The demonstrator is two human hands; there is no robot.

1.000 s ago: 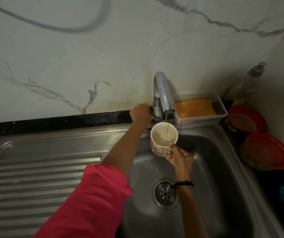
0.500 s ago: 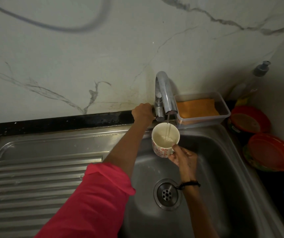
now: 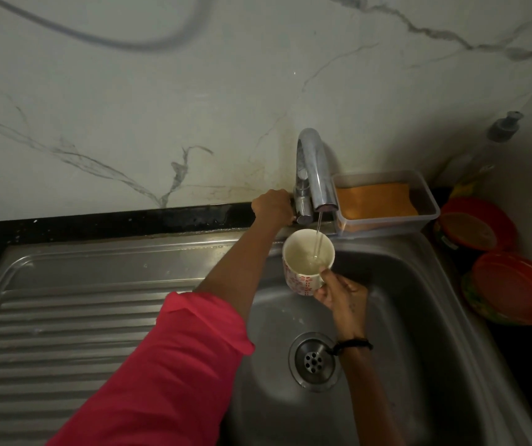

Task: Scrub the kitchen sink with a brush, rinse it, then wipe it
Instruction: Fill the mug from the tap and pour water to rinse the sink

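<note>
dim light, veined marble wall [image 3: 129, 101], black counter edge [image 3: 97, 222]

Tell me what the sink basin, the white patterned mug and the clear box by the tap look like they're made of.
The sink basin looks like brushed stainless steel: grey, with soft dull reflections. The white mug with red pattern, held by the right hand, is probably glazed ceramic, judging by its thick smooth rim. The clear rectangular box seems translucent plastic, since its orange contents show through.
</note>
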